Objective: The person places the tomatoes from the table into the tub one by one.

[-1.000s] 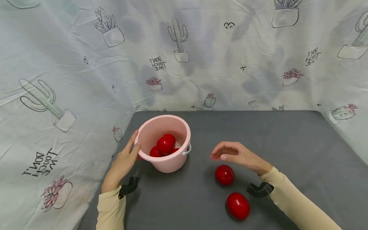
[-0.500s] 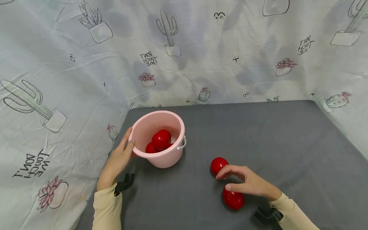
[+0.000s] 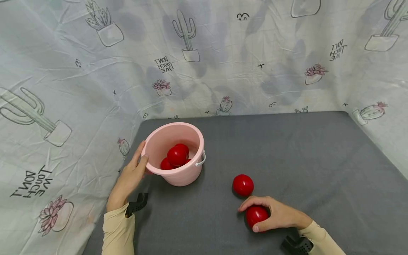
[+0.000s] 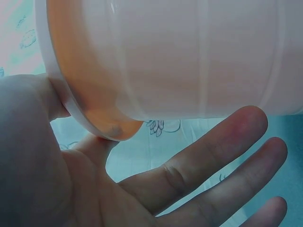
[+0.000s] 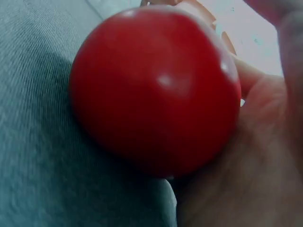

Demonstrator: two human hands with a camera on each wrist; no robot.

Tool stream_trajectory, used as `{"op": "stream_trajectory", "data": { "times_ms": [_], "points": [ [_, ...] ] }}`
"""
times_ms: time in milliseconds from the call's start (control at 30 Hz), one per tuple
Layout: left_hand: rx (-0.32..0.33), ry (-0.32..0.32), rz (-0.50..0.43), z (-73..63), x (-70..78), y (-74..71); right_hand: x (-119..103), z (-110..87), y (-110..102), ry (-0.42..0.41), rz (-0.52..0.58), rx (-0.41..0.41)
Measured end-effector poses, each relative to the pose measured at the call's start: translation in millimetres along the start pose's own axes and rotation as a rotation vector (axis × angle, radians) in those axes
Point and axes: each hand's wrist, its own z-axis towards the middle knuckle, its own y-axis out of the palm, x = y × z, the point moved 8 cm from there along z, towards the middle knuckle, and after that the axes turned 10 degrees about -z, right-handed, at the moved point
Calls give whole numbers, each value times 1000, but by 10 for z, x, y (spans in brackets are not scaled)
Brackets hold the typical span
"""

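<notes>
Head view: the right hand (image 3: 277, 216), which a second ago hung above the two loose balls and half a second ago had dropped between them, is now closed round the nearer red ball (image 3: 256, 215), fingers curled over its top and thumb tucked beneath its near side. The ball is still down on the grey tabletop (image 3: 318, 159), near the right front edge. In the right wrist view the ball (image 5: 154, 90) is seen seated against the palm, so the grasp appears complete and only the lift is judged to remain. The second red ball (image 3: 243, 185) lies untouched just beyond it. At far left the pink bucket (image 3: 186, 176), with several red balls inside, has not been moved; the left hand (image 3: 130, 177) is kept against its rim, thumb on the lip and fingers (image 4: 208, 161) spread flat along the outer wall.
</notes>
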Motion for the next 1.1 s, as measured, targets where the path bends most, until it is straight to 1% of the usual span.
{"op": "stream_trajectory", "data": {
  "times_ms": [100, 233, 300, 367, 433, 500, 600, 700, 800, 900, 1000, 1100],
  "points": [
    [-4, -11, -1, -2, 3, -16, 7, -14, 9, 4, -94, -29],
    [-3, -15, 8, -1, 6, -36, 12, -26, 25, 47, -201, -59],
    [-2, -13, 11, 1, 10, -41, 31, -30, 26, 97, -202, -63],
    [-4, -9, 10, 1, 13, -41, 45, -34, 30, 127, -190, -64],
    [-7, -6, 8, 1, 15, -36, 48, -40, 35, 128, -166, -63],
    [-11, -2, 7, 1, 19, -29, 37, -47, 47, 88, -114, -65],
    [-22, -6, 1, -1, 19, -9, 4, -65, 53, 6, 20, -70],
    [-27, -18, -6, 1, 13, 6, -51, -80, 22, -51, 155, -59],
    [-26, -25, -13, 3, 8, 8, -124, -87, -54, -81, 222, -29],
    [-24, -25, -22, -1, 14, 0, -185, -99, -177, -82, 241, 33],
    [-24, -30, -30, -11, 14, -4, -207, -120, -325, -47, 252, 137],
    [-26, -35, -37, -26, 9, -4, -222, -140, -467, -29, 279, 254]
  ]
}}
